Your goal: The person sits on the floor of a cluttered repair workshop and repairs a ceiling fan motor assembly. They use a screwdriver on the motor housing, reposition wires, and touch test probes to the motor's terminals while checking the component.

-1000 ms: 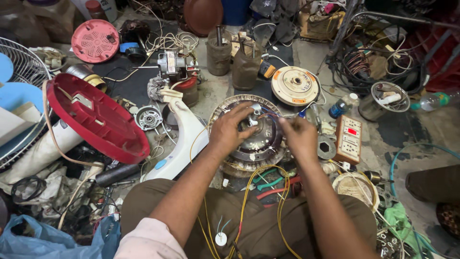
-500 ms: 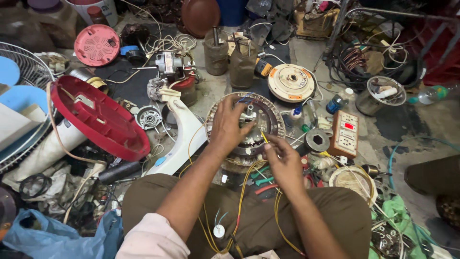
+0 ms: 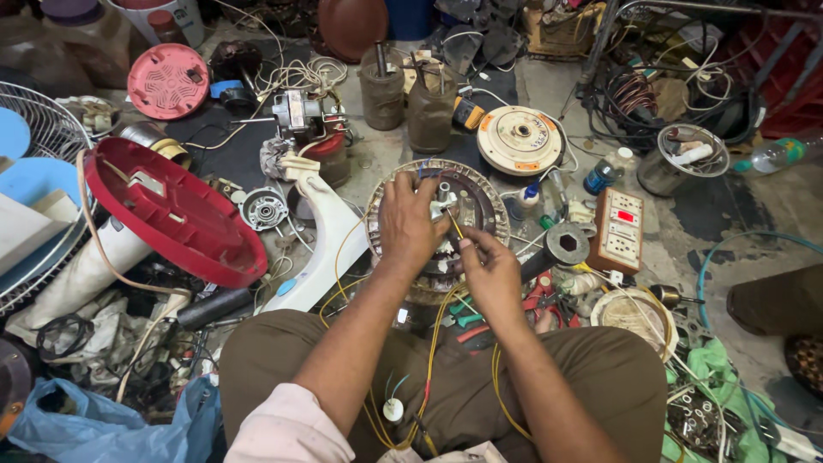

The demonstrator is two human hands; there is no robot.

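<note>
Both hands work over the round fan stator: the left hand lies curled on its windings, and the right hand pinches a yellow wire between thumb and forefinger, just beside the left fingertips.

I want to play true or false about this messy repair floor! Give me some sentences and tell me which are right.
1. The left hand rests on the round fan motor. True.
2. The right hand pinches a yellow wire. True.
3. The big red fan base lies to the right of the motor. False: it lies to the left.
4. The white switchboard sits in the person's lap. False: it lies on the floor, right of the motor.
5. Both hands are empty and in the air. False: both are at the motor.
</note>
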